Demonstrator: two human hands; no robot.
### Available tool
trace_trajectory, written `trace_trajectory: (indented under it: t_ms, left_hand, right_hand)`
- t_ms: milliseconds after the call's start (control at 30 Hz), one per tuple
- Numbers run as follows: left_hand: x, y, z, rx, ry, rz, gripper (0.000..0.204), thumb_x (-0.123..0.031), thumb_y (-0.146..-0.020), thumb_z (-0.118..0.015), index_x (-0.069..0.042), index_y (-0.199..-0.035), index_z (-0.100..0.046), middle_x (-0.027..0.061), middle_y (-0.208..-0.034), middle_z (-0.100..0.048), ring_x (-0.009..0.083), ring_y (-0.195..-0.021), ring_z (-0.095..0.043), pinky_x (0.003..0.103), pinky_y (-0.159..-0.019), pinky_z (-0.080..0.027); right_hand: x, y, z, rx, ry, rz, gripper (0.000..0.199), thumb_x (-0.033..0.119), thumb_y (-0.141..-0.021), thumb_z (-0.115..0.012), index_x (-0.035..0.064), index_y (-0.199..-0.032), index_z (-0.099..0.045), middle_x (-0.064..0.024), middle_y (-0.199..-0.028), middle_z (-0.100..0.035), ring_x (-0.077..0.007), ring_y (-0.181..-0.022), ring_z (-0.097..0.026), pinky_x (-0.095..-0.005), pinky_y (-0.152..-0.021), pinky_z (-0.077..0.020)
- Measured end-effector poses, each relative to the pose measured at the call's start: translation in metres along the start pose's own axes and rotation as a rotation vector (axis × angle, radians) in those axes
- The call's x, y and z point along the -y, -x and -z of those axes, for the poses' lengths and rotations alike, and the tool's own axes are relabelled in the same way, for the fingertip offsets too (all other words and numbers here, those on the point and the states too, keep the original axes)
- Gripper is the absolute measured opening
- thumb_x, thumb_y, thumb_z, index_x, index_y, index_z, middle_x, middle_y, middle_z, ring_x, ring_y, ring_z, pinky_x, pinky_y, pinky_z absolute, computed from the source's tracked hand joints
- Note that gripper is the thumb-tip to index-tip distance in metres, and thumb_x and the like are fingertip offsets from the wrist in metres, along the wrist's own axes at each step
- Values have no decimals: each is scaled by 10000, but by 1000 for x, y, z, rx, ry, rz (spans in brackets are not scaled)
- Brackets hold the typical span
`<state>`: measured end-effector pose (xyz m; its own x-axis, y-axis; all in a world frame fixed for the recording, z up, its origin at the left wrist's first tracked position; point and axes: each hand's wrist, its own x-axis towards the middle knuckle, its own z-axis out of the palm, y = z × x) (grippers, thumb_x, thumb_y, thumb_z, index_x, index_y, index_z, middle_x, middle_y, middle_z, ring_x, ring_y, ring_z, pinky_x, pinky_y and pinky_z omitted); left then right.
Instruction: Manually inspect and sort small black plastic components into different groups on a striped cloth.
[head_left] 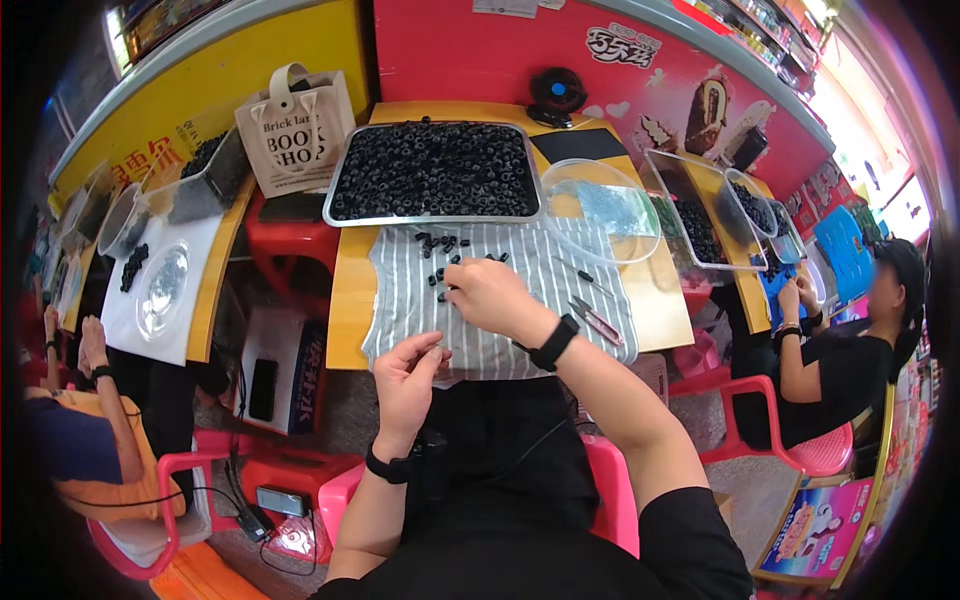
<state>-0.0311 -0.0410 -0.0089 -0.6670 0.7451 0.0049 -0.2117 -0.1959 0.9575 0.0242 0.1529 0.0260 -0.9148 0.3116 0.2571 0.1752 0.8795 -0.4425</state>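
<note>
Over the striped cloth point(400, 330), my right hand point(490, 295) reaches in with its fingers bent together at a small loose group of black parts point(437, 243). One black piece shows right at its fingertips; whether it is gripped cannot be made out. My left hand point(408, 385) is raised at the cloth's near edge, thumb and forefinger pinched together; anything between them is too small to name. Behind the cloth stands a metal tray point(333, 205) heaped with small black ring-like parts point(430, 170). Pink-handled snips point(598, 322) and a thin dark tool point(580, 272) lie to the right.
A round clear plastic tub point(635, 255) stands right of the tray, beside a black flat sheet point(578, 146) and a small fan point(557, 92). A canvas bag point(297, 135) is at the left. People work at tables on both sides; a pink chair point(775, 410) stands right.
</note>
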Motion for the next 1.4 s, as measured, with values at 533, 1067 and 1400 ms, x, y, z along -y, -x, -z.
trace_trajectory:
  t_ms: [533,1067,1400]
  left_hand:
    - [-1,-13,-15,-3,-61,32,245,-5,-946,-634,35,-1183,-679,76,-953,-731,100,-804,-667,233,-725,-534]
    - [13,-25,-31,26,-282,-219,99,9,-915,-661,28,-1008,-687,44,-871,-655,109,-720,-612,233,-629,-478]
    - [-10,1,-49,61,-434,-293,339,33,-839,-716,4,-1175,-685,60,-1006,-603,85,-685,-519,225,-591,-422]
  right_hand:
    - [-9,31,27,-114,-403,-139,108,32,-836,-665,-16,-931,-655,-173,-884,-686,-303,-782,-678,-403,-678,-523]
    - [38,111,-2,-276,-1115,-458,59,34,-942,-668,-7,-981,-650,-5,-803,-654,-55,-691,-592,-214,-602,-476]
    - [32,131,25,-288,-1333,-520,318,32,-994,-565,35,-1308,-518,-81,-966,-710,-120,-755,-672,-214,-600,-490]
